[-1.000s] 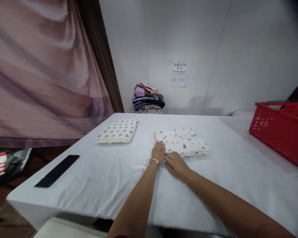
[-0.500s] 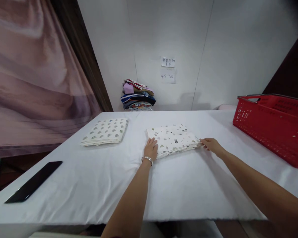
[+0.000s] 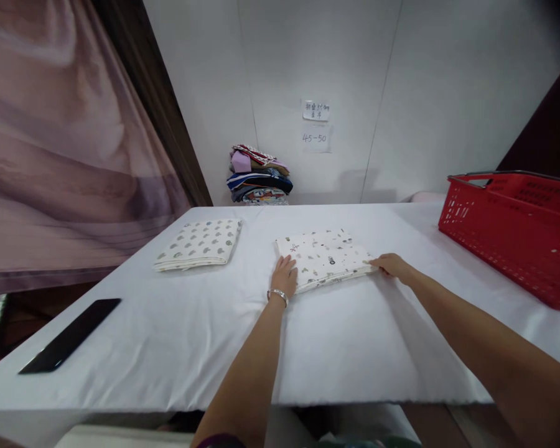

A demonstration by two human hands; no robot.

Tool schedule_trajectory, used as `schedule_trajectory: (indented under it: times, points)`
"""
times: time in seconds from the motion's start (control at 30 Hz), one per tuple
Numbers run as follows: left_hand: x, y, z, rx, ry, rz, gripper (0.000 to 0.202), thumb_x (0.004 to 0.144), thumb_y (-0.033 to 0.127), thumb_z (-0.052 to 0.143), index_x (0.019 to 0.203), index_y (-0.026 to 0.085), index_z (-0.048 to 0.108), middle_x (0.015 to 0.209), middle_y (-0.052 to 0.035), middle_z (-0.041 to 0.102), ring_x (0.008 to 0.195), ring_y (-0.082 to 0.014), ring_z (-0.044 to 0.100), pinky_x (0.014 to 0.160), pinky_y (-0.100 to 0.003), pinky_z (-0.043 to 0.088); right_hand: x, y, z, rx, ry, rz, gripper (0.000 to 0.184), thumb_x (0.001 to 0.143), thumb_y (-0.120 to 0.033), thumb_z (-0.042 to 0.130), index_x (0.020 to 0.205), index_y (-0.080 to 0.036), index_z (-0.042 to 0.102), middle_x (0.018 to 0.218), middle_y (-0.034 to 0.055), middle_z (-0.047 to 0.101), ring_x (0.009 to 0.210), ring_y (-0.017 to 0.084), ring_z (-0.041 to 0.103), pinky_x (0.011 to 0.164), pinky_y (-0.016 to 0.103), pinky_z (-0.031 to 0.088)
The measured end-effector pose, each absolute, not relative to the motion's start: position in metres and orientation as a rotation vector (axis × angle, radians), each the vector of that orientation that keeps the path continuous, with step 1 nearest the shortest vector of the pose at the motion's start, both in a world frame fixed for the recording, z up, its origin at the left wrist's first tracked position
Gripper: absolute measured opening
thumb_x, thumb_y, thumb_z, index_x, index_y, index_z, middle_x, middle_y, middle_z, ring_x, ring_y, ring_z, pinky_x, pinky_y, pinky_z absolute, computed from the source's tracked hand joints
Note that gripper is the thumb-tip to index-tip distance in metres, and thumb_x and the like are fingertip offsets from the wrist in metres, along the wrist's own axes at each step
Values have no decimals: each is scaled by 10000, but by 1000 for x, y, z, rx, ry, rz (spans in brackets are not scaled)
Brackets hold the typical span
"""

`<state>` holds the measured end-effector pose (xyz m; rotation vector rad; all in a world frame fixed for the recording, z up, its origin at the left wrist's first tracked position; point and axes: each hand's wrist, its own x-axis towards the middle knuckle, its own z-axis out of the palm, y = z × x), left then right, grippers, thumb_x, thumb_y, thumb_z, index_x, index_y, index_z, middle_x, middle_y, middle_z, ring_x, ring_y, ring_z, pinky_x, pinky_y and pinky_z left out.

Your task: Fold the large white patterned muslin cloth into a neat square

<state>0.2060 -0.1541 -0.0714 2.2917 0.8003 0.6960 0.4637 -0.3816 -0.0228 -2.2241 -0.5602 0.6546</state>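
Note:
A folded white cloth with small dark prints (image 3: 324, 256) lies on the white-covered table (image 3: 214, 336), near its middle. My left hand (image 3: 284, 275), with a bracelet at the wrist, rests flat on the cloth's near left corner, fingers spread. My right hand (image 3: 389, 266) touches the cloth's right edge, fingers curled down at the corner. A second folded cloth with grey-green spots (image 3: 200, 244) lies further left, untouched.
A red plastic basket (image 3: 513, 233) stands at the right end of the table. A black flat slab (image 3: 70, 335) lies near the left front edge. A pile of coloured clothes (image 3: 257, 177) sits behind the table by the wall. A pinkish curtain (image 3: 60, 143) hangs at left.
My right hand slid from beside the left hand along the cloth's near edge to its right corner. The left hand stayed on the left corner. The view shifted slightly.

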Motion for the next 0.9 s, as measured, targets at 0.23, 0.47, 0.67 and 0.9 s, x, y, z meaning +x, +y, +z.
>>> schedule_trajectory:
  times: [0.23, 0.47, 0.67, 0.9]
  points:
    - [207, -154, -72, 2303, 806, 689, 367, 854, 253, 399, 1171, 175, 566, 1388, -32, 414, 1348, -206, 234, 1127, -403, 225, 458, -384, -17, -2338, -532, 718, 372, 613, -471, 699, 540, -178, 481, 464, -12, 470, 418, 83, 383, 398, 225, 293]
    - [203, -159, -71, 2259, 807, 748, 328, 837, 249, 443, 1121, 196, 598, 1342, -32, 471, 1330, -197, 275, 1117, -418, 250, 453, -379, -8, -2336, -470, 739, 343, 604, -392, 725, 514, -170, 479, 461, 11, 486, 433, 100, 426, 401, 232, 335]
    - [200, -162, -67, 2227, 839, 795, 292, 813, 226, 481, 1062, 203, 631, 1292, -37, 520, 1298, -203, 332, 1102, -424, 278, 446, -380, -13, -2122, -468, 730, 309, 614, -399, 722, 662, -171, 519, 583, 36, 576, 561, 146, 562, 484, 244, 478]
    - [192, -180, -59, 2364, 796, 767, 244, 774, 267, 551, 989, 221, 656, 1265, -17, 542, 1295, -229, 320, 1077, -437, 288, 462, -387, -24, -2054, -455, 522, 267, 671, -342, 684, 776, -185, 496, 647, 29, 593, 577, 141, 577, 551, 270, 518]
